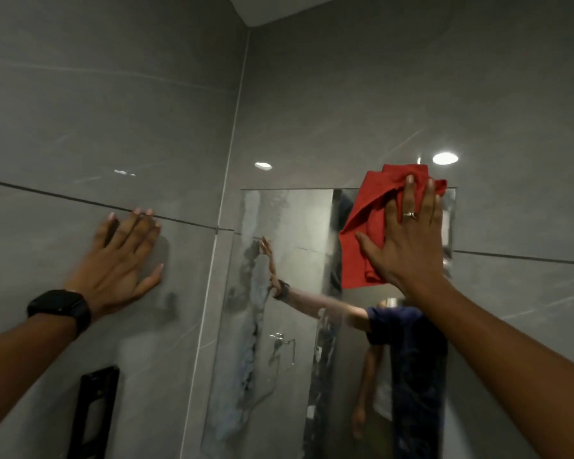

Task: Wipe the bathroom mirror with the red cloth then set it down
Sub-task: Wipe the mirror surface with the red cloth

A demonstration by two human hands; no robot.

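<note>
Up at the mirror's (pixel 289 260) top right corner, the right hand (pixel 408 240) presses the red cloth (pixel 365 223) flat against the glass, fingers spread, palm pinning it rather than gripping. The left hand (pixel 126 260) braces open on the wall tile (pixel 80 127), holding nothing. Ease off the pressure and that bunched cloth could slip down, leaving the streaky left side untouched.

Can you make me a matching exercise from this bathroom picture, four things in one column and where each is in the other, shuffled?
Things:
1. red cloth
2. left hand
3. black watch
4. ring

Places:
A. on the left wrist
B. pressed against the mirror's top right part
C. flat on the grey wall tile
D. on a finger of the right hand

Pairs: 1-B, 2-C, 3-A, 4-D
</note>
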